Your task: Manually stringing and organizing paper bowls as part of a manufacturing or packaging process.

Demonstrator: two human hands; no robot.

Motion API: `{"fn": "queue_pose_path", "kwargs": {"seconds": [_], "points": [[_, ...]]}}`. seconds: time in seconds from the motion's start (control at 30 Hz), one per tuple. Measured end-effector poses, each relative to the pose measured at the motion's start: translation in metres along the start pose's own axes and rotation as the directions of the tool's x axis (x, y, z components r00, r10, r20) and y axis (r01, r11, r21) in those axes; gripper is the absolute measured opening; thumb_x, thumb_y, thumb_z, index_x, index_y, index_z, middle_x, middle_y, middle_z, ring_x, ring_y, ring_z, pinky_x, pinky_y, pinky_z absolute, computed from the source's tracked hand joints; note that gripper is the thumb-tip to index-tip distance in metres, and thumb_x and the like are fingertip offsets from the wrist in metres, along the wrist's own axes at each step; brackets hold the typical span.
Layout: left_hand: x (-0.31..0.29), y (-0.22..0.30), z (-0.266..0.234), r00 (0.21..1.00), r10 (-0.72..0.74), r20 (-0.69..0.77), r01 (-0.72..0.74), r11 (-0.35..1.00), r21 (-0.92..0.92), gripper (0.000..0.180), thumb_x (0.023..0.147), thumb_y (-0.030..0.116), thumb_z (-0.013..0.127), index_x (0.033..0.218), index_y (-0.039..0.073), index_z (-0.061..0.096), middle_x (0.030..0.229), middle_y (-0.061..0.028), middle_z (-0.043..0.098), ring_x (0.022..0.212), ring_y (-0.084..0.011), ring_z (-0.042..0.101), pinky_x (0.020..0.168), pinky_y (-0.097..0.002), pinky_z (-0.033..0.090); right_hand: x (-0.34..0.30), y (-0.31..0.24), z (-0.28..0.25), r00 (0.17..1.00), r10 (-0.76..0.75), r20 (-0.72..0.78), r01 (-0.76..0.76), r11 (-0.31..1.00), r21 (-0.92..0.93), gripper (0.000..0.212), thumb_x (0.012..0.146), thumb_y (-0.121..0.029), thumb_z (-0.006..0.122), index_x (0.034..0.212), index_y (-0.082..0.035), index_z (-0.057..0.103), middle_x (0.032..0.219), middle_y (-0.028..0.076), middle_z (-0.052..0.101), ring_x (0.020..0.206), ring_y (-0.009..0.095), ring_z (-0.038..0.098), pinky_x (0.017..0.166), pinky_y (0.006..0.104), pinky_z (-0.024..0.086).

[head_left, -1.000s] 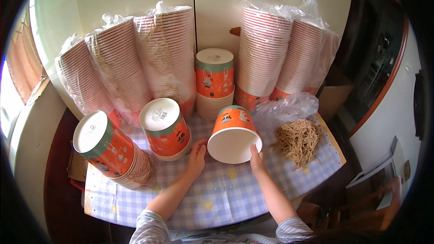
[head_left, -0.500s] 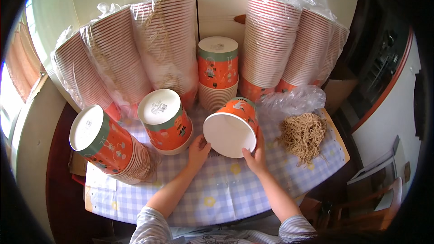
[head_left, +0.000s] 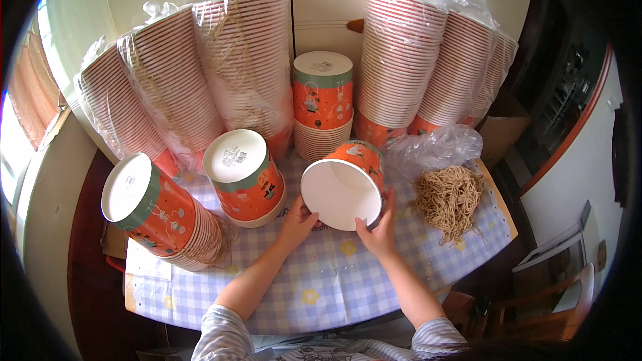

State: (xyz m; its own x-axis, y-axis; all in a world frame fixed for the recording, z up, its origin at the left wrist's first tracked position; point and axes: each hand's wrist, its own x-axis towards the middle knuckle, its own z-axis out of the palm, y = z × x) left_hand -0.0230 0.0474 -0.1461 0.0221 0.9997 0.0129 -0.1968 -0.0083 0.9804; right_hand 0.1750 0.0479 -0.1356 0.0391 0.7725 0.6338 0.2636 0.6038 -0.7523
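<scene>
An orange paper bucket (head_left: pixel 340 194) with a white inside is tilted so that its open mouth faces me. My right hand (head_left: pixel 378 229) grips its right side, the thumb over the rim. My left hand (head_left: pixel 299 222) holds the lower left of the rim between thumb and fingers. Just left of it, an orange paper bucket (head_left: pixel 249 190) with a green band stands upside down. Farther left leans a nested stack of paper buckets (head_left: pixel 164 217), also bottom up. Behind the held bucket stands another upside-down stack (head_left: pixel 324 103).
Tall plastic-wrapped bucket stacks (head_left: pixel 244 60) line the back left, with more wrapped stacks (head_left: pixel 404 53) at the back right. A crumpled clear bag (head_left: pixel 435 146) lies by a heap of tan strings (head_left: pixel 450 202) on the right. The table has a checked cloth (head_left: pixel 314 294).
The held bucket has turned slightly, showing more of its inner wall. My left hand has shifted a little right along the rim.
</scene>
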Motion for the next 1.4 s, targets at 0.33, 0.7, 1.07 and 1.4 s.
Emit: {"fn": "queue_pose_path", "kwargs": {"seconds": [0.33, 0.7, 1.07, 1.4], "points": [[-0.008, 0.001, 0.002, 0.998, 0.064, 0.011, -0.065, 0.984, 0.166, 0.028, 0.082, 0.001, 0.055, 0.106, -0.001, 0.042, 0.092, -0.0093, 0.059, 0.078, -0.0136, 0.061, 0.069, -0.0261, 0.053, -0.003, -0.034, 0.015, 0.772, -0.447, 0.453, 0.634, 0.595, -0.493, 0.039, 0.070, -0.013, 0.063, 0.108, -0.013, 0.057, 0.104, 0.003, 0.052, 0.103, 0.020, 0.047, 0.088, 0.0361, 0.041], [-0.015, 0.000, 0.009, 0.966, 0.108, 0.235, -0.154, 0.971, 0.183, 0.024, 0.084, -0.002, 0.051, 0.107, -0.002, 0.053, 0.097, -0.0076, 0.061, 0.083, -0.0134, 0.061, 0.074, -0.0254, 0.051, -0.012, -0.011, 0.017, 0.949, -0.005, 0.315, 0.108, 0.944, -0.310, 0.027, 0.068, -0.007, 0.066, 0.093, -0.006, 0.055, 0.091, 0.011, 0.057, 0.084, 0.029, 0.057, 0.070, 0.0374, 0.048], [-0.014, 0.005, 0.009, 0.964, 0.128, 0.233, -0.195, 0.936, 0.293, 0.019, 0.083, -0.001, 0.052, 0.102, -0.002, 0.059, 0.094, -0.0083, 0.062, 0.080, -0.0121, 0.061, 0.070, -0.0221, 0.051, -0.011, -0.011, 0.016, 0.947, -0.020, 0.320, 0.112, 0.956, -0.271, 0.027, 0.068, -0.006, 0.067, 0.094, -0.005, 0.057, 0.093, 0.010, 0.058, 0.085, 0.028, 0.057, 0.072, 0.0361, 0.048], [-0.015, 0.006, 0.007, 0.972, 0.095, 0.216, -0.165, 0.928, 0.333, 0.018, 0.083, 0.000, 0.054, 0.100, -0.002, 0.060, 0.091, -0.0075, 0.063, 0.076, -0.0105, 0.061, 0.067, -0.0215, 0.050, -0.014, -0.009, 0.019, 0.947, -0.024, 0.321, 0.094, 0.974, -0.204, 0.019, 0.069, -0.006, 0.066, 0.088, -0.005, 0.062, 0.089, 0.007, 0.061, 0.085, 0.025, 0.058, 0.072, 0.0344, 0.048]]}}
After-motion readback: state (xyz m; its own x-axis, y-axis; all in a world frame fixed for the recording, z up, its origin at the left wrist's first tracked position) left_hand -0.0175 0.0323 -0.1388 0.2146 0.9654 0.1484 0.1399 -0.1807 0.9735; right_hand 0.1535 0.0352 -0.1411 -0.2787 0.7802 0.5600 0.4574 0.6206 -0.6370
